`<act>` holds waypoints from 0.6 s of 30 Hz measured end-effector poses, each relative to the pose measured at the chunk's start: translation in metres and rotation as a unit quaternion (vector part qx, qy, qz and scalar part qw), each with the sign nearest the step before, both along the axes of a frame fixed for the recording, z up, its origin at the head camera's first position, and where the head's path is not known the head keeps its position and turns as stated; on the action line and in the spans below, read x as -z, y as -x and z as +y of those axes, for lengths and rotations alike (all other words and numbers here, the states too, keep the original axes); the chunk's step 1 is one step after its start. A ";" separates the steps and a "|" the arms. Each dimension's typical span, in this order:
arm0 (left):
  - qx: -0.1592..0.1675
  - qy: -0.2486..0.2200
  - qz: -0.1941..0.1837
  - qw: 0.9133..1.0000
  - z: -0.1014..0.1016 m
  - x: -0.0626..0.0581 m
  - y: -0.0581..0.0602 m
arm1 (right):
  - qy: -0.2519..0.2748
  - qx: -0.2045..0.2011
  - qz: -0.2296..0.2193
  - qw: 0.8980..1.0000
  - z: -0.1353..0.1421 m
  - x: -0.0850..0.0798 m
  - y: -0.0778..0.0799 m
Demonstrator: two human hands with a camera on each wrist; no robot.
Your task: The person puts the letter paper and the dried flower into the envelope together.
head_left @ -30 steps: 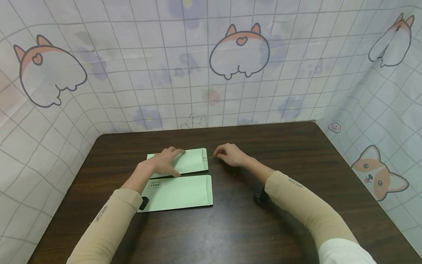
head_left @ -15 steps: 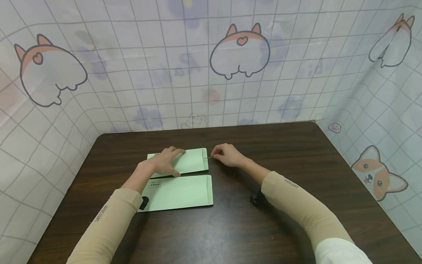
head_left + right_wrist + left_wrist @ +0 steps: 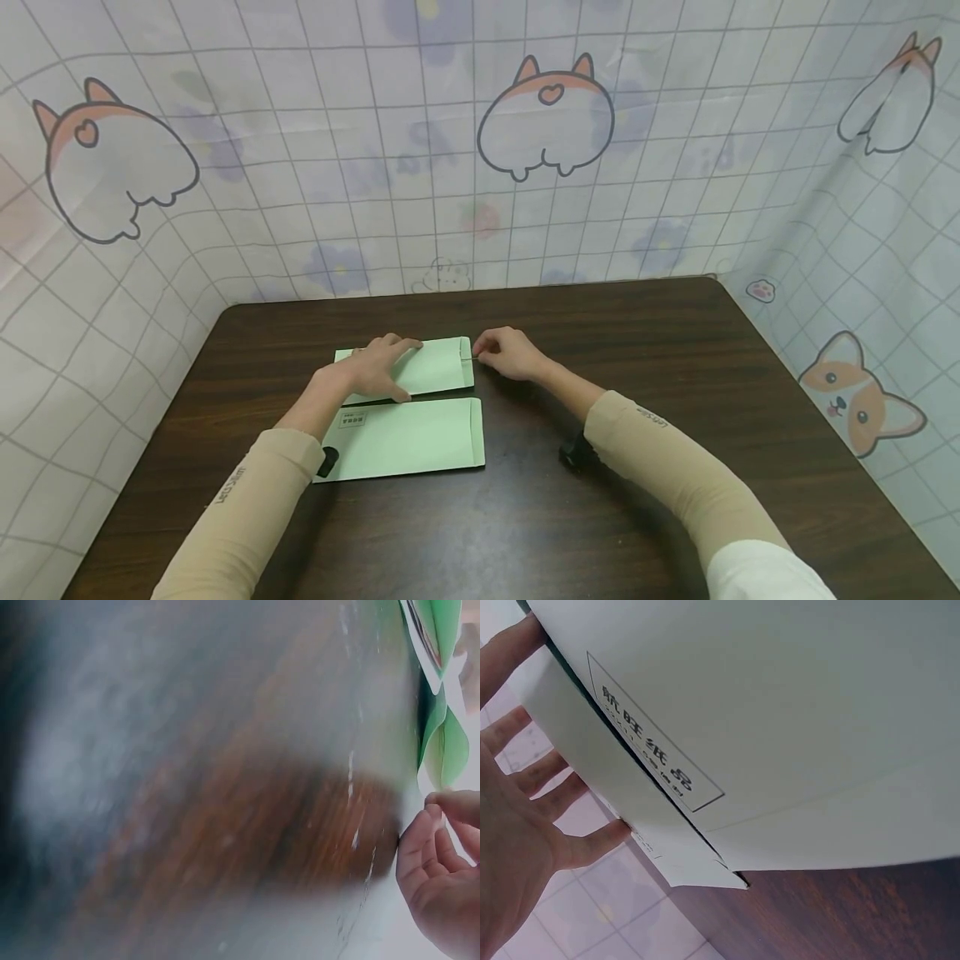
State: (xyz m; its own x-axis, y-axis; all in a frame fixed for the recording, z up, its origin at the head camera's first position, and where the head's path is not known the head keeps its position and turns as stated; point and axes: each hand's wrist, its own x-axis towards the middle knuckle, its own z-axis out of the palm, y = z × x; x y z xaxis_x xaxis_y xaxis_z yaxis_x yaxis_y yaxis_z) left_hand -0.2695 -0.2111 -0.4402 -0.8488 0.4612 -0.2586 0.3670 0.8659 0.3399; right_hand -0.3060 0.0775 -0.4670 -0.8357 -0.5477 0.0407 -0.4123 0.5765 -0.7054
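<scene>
Two pale green envelopes lie one behind the other on the dark wooden table. My left hand (image 3: pixel 375 367) rests with spread fingers on the far envelope (image 3: pixel 435 367); the left wrist view shows its fingers along that envelope's edge. Just off the right end of it, my right hand (image 3: pixel 512 353) pinches a thin, pale strip-like thing (image 3: pixel 471 359), seen almost edge-on, whose other end reaches into the envelope's mouth. In the right wrist view that mouth (image 3: pixel 445 748) bulges apart right above the pinching fingertips (image 3: pixel 433 799). I cannot tell the thin thing's kind.
The near envelope (image 3: pixel 405 442), with a boxed printed label, lies in front of the far one. Black wrist devices sit under both forearms. A patterned cloth wall (image 3: pixel 547 225) rises behind and beside the table (image 3: pixel 480 533).
My right hand has moved left toward the far envelope, and less of the thin thing shows between fingers and mouth. The left hand and both envelopes have stayed in place.
</scene>
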 end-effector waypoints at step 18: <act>-0.008 0.011 -0.001 1.000 0.001 -0.003 0.000 | 0.081 0.072 -0.094 0.990 -0.021 0.003 -0.002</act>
State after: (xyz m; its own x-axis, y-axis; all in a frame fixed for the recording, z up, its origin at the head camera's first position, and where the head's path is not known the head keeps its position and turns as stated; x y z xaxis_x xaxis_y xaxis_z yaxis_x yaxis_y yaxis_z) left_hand -0.2691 -0.2096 -0.4372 -0.8557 0.4417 -0.2697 0.3525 0.8790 0.3210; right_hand -0.3044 0.0563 -0.4704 -0.9058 -0.4213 -0.0462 -0.1860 0.4931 -0.8499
